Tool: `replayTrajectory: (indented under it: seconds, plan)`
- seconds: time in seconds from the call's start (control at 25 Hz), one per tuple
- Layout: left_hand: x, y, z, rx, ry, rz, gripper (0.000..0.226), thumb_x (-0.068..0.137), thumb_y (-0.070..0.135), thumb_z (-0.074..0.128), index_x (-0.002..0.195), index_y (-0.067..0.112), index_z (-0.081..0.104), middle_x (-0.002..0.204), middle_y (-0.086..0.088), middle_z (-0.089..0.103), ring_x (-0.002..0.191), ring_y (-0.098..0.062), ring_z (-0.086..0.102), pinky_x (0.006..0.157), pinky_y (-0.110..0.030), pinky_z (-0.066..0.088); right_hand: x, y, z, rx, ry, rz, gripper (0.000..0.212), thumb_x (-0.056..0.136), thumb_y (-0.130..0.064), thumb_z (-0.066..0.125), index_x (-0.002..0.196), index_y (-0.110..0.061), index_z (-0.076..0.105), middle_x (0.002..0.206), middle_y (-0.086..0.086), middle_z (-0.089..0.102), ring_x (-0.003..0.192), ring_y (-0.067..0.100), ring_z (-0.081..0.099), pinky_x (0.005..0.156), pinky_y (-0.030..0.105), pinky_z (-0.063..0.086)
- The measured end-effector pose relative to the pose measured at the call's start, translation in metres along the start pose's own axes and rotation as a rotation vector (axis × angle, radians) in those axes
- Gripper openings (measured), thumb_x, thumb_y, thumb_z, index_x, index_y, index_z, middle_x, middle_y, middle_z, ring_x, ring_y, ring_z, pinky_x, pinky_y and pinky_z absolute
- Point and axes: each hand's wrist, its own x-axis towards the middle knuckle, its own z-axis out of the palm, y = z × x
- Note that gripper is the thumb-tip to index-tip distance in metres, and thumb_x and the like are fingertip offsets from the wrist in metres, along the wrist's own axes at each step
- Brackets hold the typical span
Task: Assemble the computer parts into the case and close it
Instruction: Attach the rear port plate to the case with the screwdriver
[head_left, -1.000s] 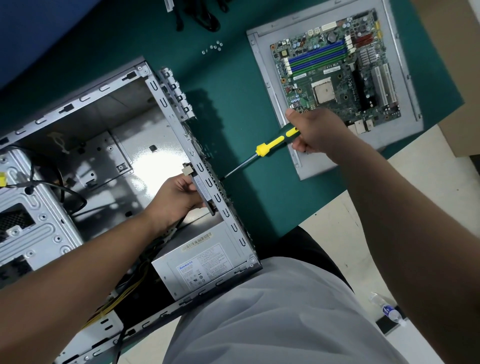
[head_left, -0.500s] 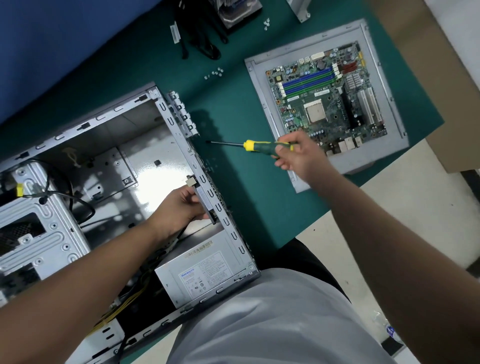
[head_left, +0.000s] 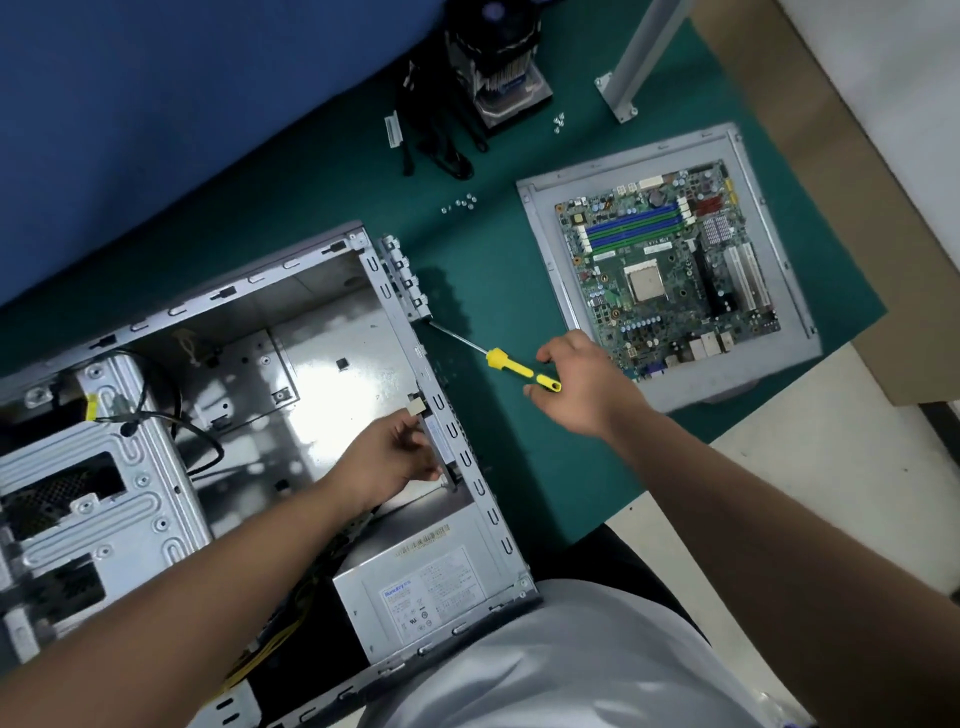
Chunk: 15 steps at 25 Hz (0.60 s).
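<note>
Screwdriver (head_left: 511, 365): your right hand (head_left: 582, 387) gripped its yellow handle, shaft running diagonally, tip toward the case (head_left: 291, 270) rear. Your left hand (head_left: 395, 457) gripped a part at the case's rear wall.

- bench (head_left: 519, 270): green mat top, blue panel along its far edge
- open case (head_left: 249, 395) lies on its side at the near left, overhanging the front edge
- grey side panel (head_left: 540, 244) flat at right, motherboard (head_left: 670, 270) on top of it
- cooler (head_left: 501, 67) at the far edge, black cables (head_left: 441, 145) just beside it
- loose screws: one cluster (head_left: 460, 203) mid-bench, another (head_left: 559, 122) near the cooler
- white upright post (head_left: 639, 62) bolted down at the far right
</note>
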Motion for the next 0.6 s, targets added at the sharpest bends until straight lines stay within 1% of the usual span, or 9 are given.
replayTrajectory:
  seconds: [0.08,0.2,0.36,0.44,0.56,0.6]
  plan:
    - [-0.001,0.002,0.0,-0.006,-0.01,0.001,0.025,0.086,-0.026,0.059,0.109,-0.018,0.063,0.106,-0.046,0.062,0.09,-0.038,0.065,0.093,-0.058,0.054,0.018,-0.01,-0.011,0.05,0.018,0.002,0.05,0.094,-0.041,0.066,0.134,-0.012,0.055,0.134,0.009,0.051,0.119,0.027,0.054,0.104,0.042,0.046]
    - [-0.003,0.003,-0.002,-0.027,-0.058,0.014,0.023,0.088,-0.025,0.058,0.107,-0.014,0.063,0.104,-0.048,0.06,0.091,-0.038,0.064,0.094,-0.064,0.051,0.065,-0.033,-0.033,0.104,0.058,-0.055,0.044,0.098,-0.036,0.062,0.135,-0.012,0.057,0.129,0.01,0.054,0.11,0.025,0.059,0.102,0.039,0.047]
    - [-0.003,0.006,-0.003,-0.09,-0.084,0.025,0.03,0.089,-0.024,0.058,0.101,0.001,0.068,0.101,-0.045,0.063,0.091,-0.038,0.064,0.091,-0.066,0.052,0.134,-0.062,-0.055,0.108,0.173,-0.1,0.033,0.099,-0.031,0.061,0.129,-0.017,0.064,0.121,0.009,0.058,0.102,0.026,0.063,0.098,0.037,0.05]
    - [-0.002,0.005,-0.004,-0.129,-0.088,0.022,0.031,0.088,-0.024,0.059,0.102,0.002,0.068,0.098,-0.037,0.067,0.093,-0.038,0.064,0.092,-0.066,0.051,0.161,-0.074,-0.061,0.06,0.226,-0.11,0.031,0.098,-0.032,0.06,0.126,-0.021,0.066,0.122,0.011,0.056,0.106,0.03,0.061,0.097,0.038,0.051]
    - [0.0,0.003,-0.004,-0.177,-0.095,0.015,0.032,0.087,-0.026,0.059,0.105,-0.002,0.066,0.099,-0.035,0.069,0.094,-0.042,0.065,0.09,-0.068,0.051,0.186,-0.083,-0.065,-0.021,0.285,-0.151,0.028,0.097,-0.029,0.061,0.124,-0.025,0.067,0.126,0.013,0.053,0.114,0.034,0.057,0.096,0.042,0.052]
    - [0.0,0.003,-0.004,-0.186,-0.093,0.016,0.034,0.086,-0.027,0.059,0.104,0.0,0.067,0.097,-0.031,0.07,0.094,-0.041,0.065,0.09,-0.066,0.051,0.19,-0.085,-0.064,-0.05,0.292,-0.172,0.026,0.097,-0.027,0.061,0.122,-0.025,0.067,0.126,0.012,0.053,0.114,0.034,0.057,0.094,0.042,0.053]
